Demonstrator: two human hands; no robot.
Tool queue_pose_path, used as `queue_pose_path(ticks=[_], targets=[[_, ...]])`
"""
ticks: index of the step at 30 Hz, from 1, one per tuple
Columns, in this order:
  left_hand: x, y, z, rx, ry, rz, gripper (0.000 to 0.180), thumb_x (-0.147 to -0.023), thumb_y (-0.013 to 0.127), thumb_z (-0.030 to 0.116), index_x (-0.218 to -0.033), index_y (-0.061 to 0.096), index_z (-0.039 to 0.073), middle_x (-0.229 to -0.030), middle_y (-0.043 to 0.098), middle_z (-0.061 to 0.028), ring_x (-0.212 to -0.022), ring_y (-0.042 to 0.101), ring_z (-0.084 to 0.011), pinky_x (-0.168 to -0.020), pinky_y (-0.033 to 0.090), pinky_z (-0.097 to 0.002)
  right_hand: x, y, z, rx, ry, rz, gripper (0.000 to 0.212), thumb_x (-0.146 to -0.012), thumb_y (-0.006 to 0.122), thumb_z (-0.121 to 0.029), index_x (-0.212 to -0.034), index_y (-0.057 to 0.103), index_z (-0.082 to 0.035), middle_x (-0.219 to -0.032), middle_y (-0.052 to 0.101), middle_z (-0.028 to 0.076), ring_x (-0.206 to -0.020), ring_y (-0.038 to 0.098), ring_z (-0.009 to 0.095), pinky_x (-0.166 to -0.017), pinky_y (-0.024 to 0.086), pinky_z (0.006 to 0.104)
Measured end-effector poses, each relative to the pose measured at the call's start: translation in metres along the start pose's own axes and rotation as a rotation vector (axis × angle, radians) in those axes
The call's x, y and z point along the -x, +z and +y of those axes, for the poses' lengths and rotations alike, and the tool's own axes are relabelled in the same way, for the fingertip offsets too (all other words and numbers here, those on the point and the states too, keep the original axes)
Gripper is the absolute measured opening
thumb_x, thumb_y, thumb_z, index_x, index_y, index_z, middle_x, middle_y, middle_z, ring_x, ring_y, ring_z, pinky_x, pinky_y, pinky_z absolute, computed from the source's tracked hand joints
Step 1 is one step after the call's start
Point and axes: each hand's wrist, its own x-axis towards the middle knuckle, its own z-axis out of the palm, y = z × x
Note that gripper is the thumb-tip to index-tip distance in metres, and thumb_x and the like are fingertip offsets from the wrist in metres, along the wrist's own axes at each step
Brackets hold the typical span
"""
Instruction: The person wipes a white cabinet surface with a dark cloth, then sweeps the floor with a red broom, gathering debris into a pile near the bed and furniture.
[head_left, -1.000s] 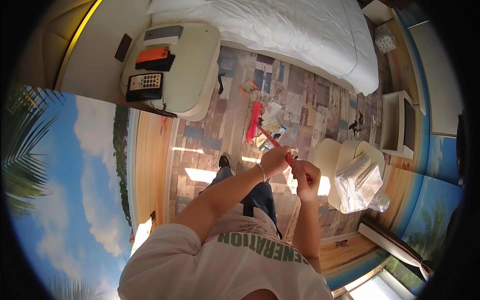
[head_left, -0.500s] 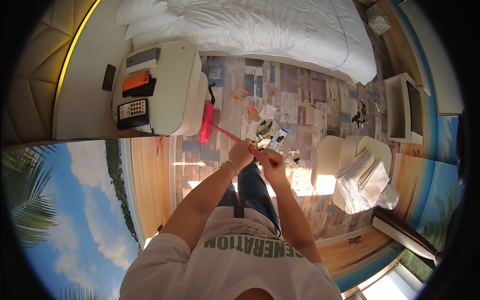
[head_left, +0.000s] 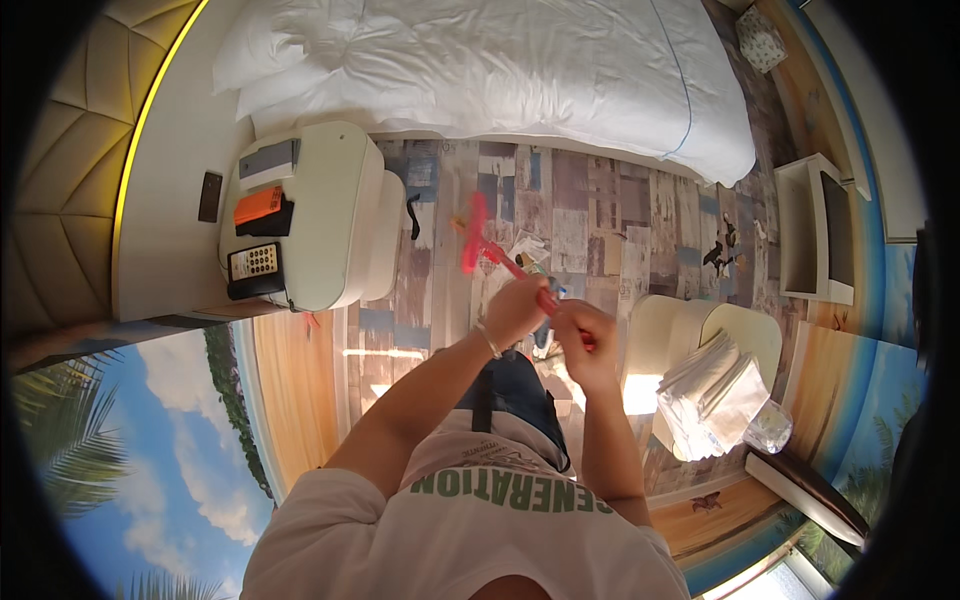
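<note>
A pinkish-red broom [head_left: 474, 240] is held across the front of my body, its head over the wooden floor [head_left: 577, 205] to the left of my hands. My left hand [head_left: 516, 309] is wrapped round the handle nearer the head. Closed round the handle close to its end is my right hand [head_left: 586, 338]. Wrappers and other litter [head_left: 531, 248] lie just beyond my left hand; the broom and my hands hide part of them. A black strap-like piece [head_left: 413, 217] lies on the floor left of the broom head, near the bedside table.
At the left a cream bedside table [head_left: 338, 215] holds a telephone [head_left: 256, 269] and an orange item [head_left: 259, 204]. The white bed [head_left: 480, 75] spans the far side. A cream chair [head_left: 655, 340] with white cloths [head_left: 715, 390] stands right. Dark scraps [head_left: 717, 250] lie near a white cabinet [head_left: 795, 230].
The broom head has swung right, from beside the bedside table to the litter. Both hands have shifted right with the handle. The black strap-like piece stays near the table.
</note>
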Motion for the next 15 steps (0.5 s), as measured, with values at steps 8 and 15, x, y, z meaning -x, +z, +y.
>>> queue_pose_path(ticks=[8, 15], targets=[[-0.022, -0.033, -0.103, -0.171, -0.195, 0.077, 0.017, -0.081, 0.059, 0.023, -0.087, 0.058, 0.008, -0.080, 0.063, -0.0167, -0.079, 0.061, -0.0358, -0.066, 0.047, -0.0442, -0.030, 0.083, 0.088, -0.160, 0.142, 0.061, 0.015, -0.084, 0.054, -0.002, -0.070, 0.056, 0.003, -0.062, 0.051, 0.003, -0.056, 0.046, 0.008, -0.050, 0.035, 0.0249], [-0.071, -0.018, -0.103, -0.143, -0.082, 0.013, 0.021, -0.077, 0.063, 0.026, -0.086, 0.058, 0.008, -0.075, 0.063, -0.0163, -0.076, 0.061, -0.0366, -0.063, 0.047, -0.0427, -0.066, 0.057, 0.088, -0.064, 0.282, 0.145, 0.022, -0.085, 0.054, -0.007, -0.065, 0.055, 0.002, -0.058, 0.050, 0.002, -0.053, 0.043, 0.006, -0.048, 0.031, 0.0238]])
